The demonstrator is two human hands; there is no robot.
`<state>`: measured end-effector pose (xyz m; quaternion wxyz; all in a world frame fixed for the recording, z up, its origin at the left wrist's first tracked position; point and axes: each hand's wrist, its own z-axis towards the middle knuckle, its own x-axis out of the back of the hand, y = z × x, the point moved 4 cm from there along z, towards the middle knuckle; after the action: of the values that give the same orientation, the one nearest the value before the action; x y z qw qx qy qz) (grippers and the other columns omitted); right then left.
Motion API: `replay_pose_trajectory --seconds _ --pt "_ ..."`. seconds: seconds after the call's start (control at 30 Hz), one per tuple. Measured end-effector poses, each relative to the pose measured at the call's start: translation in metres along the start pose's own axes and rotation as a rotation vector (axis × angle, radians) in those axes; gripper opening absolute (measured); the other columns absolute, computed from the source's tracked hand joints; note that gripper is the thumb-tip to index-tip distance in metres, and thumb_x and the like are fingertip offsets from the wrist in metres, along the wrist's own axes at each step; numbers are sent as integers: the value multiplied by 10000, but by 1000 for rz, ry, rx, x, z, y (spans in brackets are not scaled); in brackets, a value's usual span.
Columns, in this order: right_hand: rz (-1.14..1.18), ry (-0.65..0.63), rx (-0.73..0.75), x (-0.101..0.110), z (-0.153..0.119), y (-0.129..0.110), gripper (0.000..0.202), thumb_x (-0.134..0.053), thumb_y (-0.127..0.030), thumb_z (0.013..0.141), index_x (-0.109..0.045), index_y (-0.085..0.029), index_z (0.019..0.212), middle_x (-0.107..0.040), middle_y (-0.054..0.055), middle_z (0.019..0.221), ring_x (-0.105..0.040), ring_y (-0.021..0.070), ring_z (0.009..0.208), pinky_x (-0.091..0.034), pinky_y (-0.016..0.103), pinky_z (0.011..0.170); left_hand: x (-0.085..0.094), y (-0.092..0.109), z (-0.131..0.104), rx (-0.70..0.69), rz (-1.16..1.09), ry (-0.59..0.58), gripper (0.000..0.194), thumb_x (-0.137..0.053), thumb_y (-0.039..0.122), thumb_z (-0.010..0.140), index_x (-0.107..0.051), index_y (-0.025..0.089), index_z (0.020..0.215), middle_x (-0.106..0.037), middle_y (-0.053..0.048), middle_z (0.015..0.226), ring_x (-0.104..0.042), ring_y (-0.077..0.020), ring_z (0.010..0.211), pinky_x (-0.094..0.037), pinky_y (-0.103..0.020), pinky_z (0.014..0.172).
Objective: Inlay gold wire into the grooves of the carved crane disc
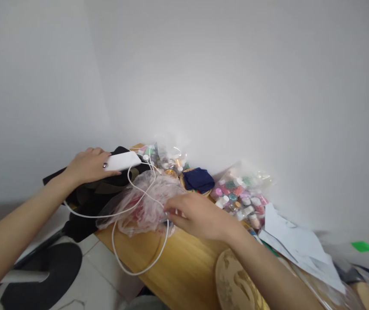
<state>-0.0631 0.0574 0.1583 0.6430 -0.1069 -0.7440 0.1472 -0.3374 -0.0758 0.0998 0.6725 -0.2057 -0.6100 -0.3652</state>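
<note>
My left hand [89,165] is closed around a slim white block-shaped device [123,161], above a black bag or cloth heap [107,185]. Its exact kind does not show. A long white cable [139,273] loops beside it, over a crumpled clear-and-pink plastic bag [142,202] and past the table's front edge. Near that bag, my right hand [200,215] pinches the cable between thumb and fingers. Just behind the right hand lies a folded dark blue cloth [199,180] on a round woven item.
Clear bags of small colourful bottles [239,193] lean against the wall. White papers [297,241] and a round patterned board [236,280] lie on the right of the wooden table [178,267]. A black round base [42,275] stands on the floor at left.
</note>
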Motion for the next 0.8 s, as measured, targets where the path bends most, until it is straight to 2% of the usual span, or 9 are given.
replay_pose_trajectory --seconds 0.13,0.23,0.33,0.4,0.47,0.57,0.67,0.8 --pt "-106 89 5 16 77 -5 218 -519 -209 958 -676 -174 1104 -759 54 1038 -685 174 929 -479 279 803 -10 13 4 -81 154 -9 493 -584 427 914 -614 -18 1127 -633 -206 1137 -561 -365 1131 -450 -529 988" --pt "-185 158 -8 16 140 0 303 -487 -180 959 -600 -123 1234 -728 104 1152 -670 208 1063 -495 312 897 -11 15 4 -102 222 1 512 -559 427 936 -568 -15 1194 -630 -208 1179 -575 -353 1137 -462 -494 977" --pt "-264 195 15 7 193 6 385 -522 -203 946 -521 -73 1309 -636 171 1315 -603 245 1216 -478 355 1006 -3 4 -1 -65 255 12 620 -600 438 912 -485 -9 1326 -622 -223 1237 -585 -361 1147 -476 -469 950" --pt "-316 184 53 -4 220 7 463 -595 -207 902 -495 -78 1335 -580 183 1387 -562 271 1275 -468 383 1042 6 -9 -7 3 273 16 614 -631 453 884 -520 13 1297 -634 -225 1216 -600 -379 1117 -492 -458 892" --pt "-362 155 93 -17 239 7 586 -667 -150 830 -457 -114 1376 -537 163 1446 -534 270 1311 -456 393 1072 11 -25 -14 88 253 -19 500 -626 471 875 -604 58 1157 -679 -184 1104 -638 -352 1006 -499 -399 788" --pt "-410 120 119 -34 259 7 691 -703 -91 779 -417 -149 1405 -544 145 1442 -528 257 1318 -446 402 1089 9 -42 -23 183 90 -142 329 -571 464 895 -644 145 938 -701 -71 890 -638 -244 793 -411 -280 648" --pt "-440 126 115 -46 267 8 717 -721 -105 776 -400 -157 1415 -562 148 1403 -540 270 1295 -427 438 1100 0 -46 -26 178 -2 -196 262 -552 427 892 -626 178 849 -681 -24 824 -602 -194 737 -357 -250 627" --pt "-470 198 95 -47 259 13 641 -714 -159 802 -435 -190 1378 -551 142 1370 -529 289 1287 -384 477 1114 -9 -42 -27 142 -16 -190 285 -524 453 868 -604 182 830 -668 -49 852 -580 -206 750 -336 -260 630"
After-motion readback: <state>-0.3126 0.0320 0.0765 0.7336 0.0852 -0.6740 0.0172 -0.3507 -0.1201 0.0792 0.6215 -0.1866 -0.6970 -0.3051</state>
